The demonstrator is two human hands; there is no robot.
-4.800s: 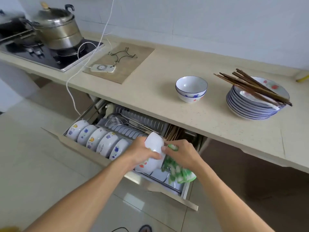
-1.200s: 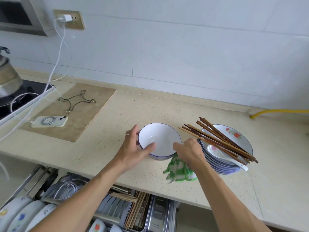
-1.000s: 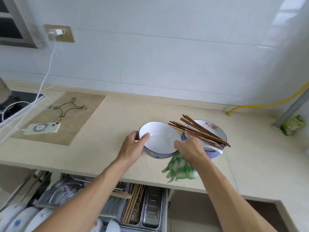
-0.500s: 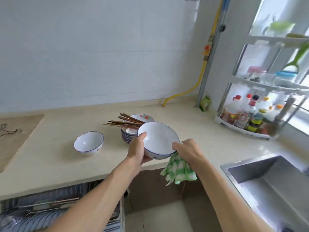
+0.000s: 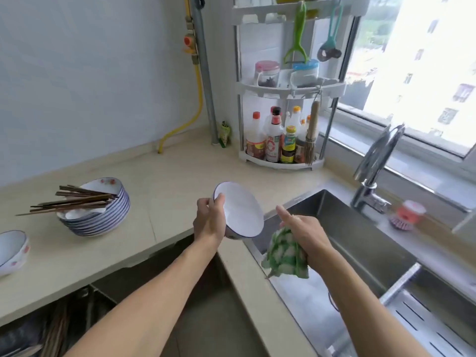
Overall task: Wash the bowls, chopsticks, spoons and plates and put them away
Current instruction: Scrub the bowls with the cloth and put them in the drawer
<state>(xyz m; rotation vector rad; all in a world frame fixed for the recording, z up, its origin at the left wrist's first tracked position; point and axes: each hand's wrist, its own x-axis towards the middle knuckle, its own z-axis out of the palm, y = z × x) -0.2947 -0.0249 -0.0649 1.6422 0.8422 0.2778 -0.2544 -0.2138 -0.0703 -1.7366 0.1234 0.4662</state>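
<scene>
Daylight is pouring through the window (image 5: 422, 73), overexposing it; the tap (image 5: 373, 171) is blurring, and edges are bending.

A white blue-rimmed bowl (image 5: 240, 215) is held at frame centre, above the counter edge left of the steel sink (image 5: 360, 243). A stack of blue-rimmed plates (image 5: 103, 217) is set at middle left, with brown wooden chopsticks (image 5: 69, 200) laid on it. A white corner rack (image 5: 283, 99) is placed at upper centre, behind the sink.

bowls – 2: one held (image 5: 239, 215), one on counter (image 5: 11, 249) | plate stack – 1 (image 5: 103, 217) | chopstick bundle – 1 (image 5: 74, 199) | cloth – 1 (image 5: 284, 256) | hands – 2: left (image 5: 210, 220), right (image 5: 306, 230) | faucet – 1 (image 5: 373, 171)
</scene>
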